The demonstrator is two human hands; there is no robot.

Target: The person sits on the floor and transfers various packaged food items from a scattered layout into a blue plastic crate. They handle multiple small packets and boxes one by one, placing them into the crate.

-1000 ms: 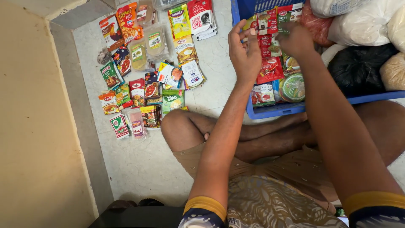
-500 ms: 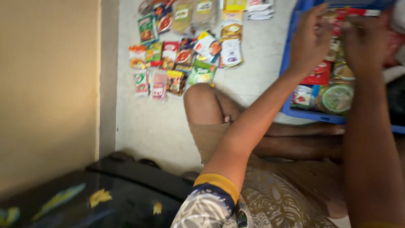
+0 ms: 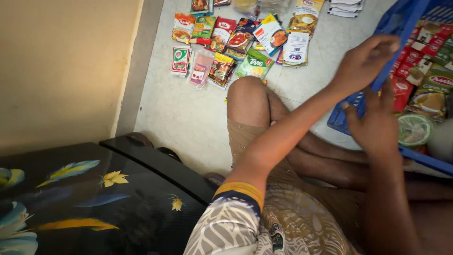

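Observation:
A blue plastic crate (image 3: 400, 20) full of red and green food packets stands on the floor at the right. My left hand (image 3: 362, 62) reaches across my bent knee (image 3: 247, 97) and curls its fingers over the crate's left rim. Just below it, my right hand (image 3: 377, 123) grips the crate's near left corner, thumb against the blue wall. A round clear tub with a green lid (image 3: 414, 128) lies in the crate beside my right hand. Much of the crate is cut off by the frame's edge.
Several small food packets lie in rows on the pale floor ahead, among them a green one (image 3: 255, 65) near my knee. A glossy black surface with feather prints (image 3: 94, 198) fills the lower left. A beige wall (image 3: 61, 71) runs along the left.
The view has swung left and down, bringing the black surface in. Both hands have come from over the crate's packets to its near left rim and corner.

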